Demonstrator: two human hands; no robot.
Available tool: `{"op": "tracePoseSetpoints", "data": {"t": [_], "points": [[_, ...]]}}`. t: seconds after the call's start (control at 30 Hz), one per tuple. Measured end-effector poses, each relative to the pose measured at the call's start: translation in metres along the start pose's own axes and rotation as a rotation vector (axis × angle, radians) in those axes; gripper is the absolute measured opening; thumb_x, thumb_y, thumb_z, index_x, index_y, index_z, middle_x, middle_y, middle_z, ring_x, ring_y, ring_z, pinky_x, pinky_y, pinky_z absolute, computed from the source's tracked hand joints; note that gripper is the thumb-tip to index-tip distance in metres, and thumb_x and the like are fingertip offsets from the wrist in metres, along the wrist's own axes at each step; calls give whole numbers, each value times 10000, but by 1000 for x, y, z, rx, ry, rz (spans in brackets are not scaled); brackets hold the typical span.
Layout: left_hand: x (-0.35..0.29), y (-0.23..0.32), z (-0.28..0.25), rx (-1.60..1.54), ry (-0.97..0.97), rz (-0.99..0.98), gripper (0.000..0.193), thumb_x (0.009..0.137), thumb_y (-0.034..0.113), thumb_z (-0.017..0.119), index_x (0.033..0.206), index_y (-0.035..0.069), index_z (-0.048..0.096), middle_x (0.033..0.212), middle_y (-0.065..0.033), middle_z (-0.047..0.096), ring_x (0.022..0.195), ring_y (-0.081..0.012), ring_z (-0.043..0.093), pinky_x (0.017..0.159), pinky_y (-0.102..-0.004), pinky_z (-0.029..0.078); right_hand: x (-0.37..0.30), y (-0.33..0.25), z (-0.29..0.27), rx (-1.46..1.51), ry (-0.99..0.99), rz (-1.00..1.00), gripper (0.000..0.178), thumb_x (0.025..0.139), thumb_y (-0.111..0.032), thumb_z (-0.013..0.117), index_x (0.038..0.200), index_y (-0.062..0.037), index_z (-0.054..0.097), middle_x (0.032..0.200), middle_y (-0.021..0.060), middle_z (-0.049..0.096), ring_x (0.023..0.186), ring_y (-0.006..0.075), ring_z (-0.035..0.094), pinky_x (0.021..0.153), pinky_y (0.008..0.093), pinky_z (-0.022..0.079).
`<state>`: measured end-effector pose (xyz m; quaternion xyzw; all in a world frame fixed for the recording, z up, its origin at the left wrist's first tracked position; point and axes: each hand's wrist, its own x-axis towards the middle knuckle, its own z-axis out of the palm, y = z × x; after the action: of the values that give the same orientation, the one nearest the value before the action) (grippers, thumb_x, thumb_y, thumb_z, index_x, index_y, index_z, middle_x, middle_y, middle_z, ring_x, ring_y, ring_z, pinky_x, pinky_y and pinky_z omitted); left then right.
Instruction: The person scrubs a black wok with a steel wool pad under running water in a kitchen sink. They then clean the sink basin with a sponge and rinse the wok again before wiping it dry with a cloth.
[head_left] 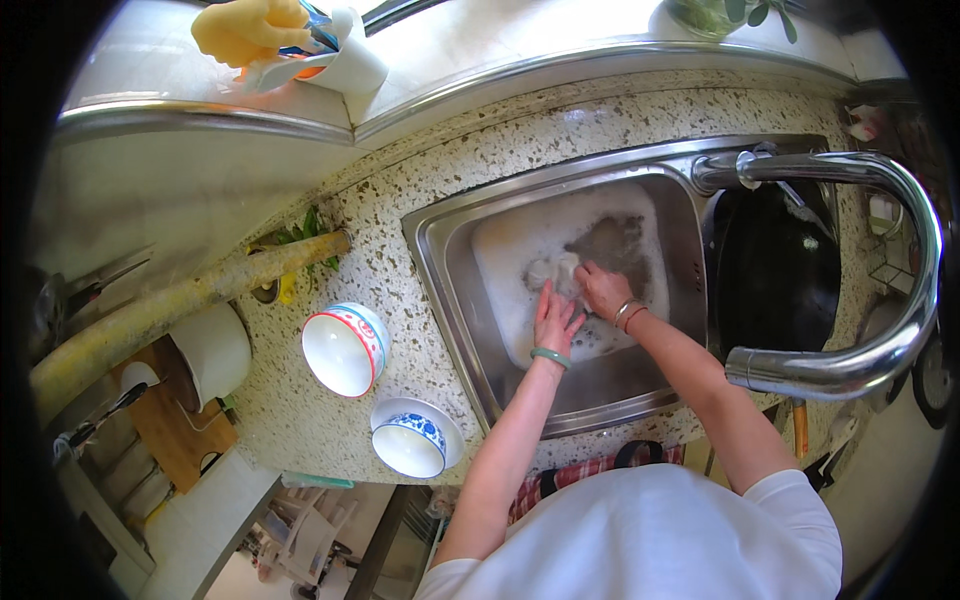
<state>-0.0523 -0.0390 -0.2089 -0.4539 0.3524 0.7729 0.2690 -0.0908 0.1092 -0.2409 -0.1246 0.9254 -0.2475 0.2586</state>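
Note:
Both my hands are over foamy water in the steel sink (455,290). My left hand (553,322), with a green bangle at the wrist, is stretched out with its fingers apart at the water's surface. Just right of it, my right hand (603,291) has its fingers bent together at the edge of a wet whitish thing (566,270), which looks like a cloth. Suds partly cover this thing, so its full shape is hidden. White foam (505,245) lies around both hands, with a patch of greyish water (610,240) beyond them.
A chrome faucet (900,340) arches over the right side, above a dark wok (775,270). Left of the sink stand red-rimmed bowls (340,352) and a blue-patterned bowl (410,445). A yellowish pipe (190,300) crosses the left side. A white holder (350,60) stands on the ledge.

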Motion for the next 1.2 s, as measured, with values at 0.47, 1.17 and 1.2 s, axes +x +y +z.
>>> {"op": "tracePoseSetpoints", "data": {"t": [0.47,1.17,1.2], "points": [[35,27,3,-455,-941,-205,522,941,439,520,1351,129,427,1163,-48,547,984,-162,559,841,-297,464,-60,-148,-97,438,292,-156,258,817,-303,674,812,-92,525,748,91,575,629,305,591,552,385,472],[15,26,13,47,-24,18,761,903,604,464,1495,341,65,1559,-92,90,1404,-395,165,1042,-597,260,14,22,6,119,280,372,172,876,-218,560,936,-57,546,938,183,583,793,419,592,667,488,482],[16,23,15,67,-13,-8,787,905,591,475,1501,309,45,1564,-86,58,1400,-370,194,1048,-587,257,19,29,12,202,408,471,170,875,-209,561,938,-51,547,942,190,580,815,418,588,680,485,480]]}}
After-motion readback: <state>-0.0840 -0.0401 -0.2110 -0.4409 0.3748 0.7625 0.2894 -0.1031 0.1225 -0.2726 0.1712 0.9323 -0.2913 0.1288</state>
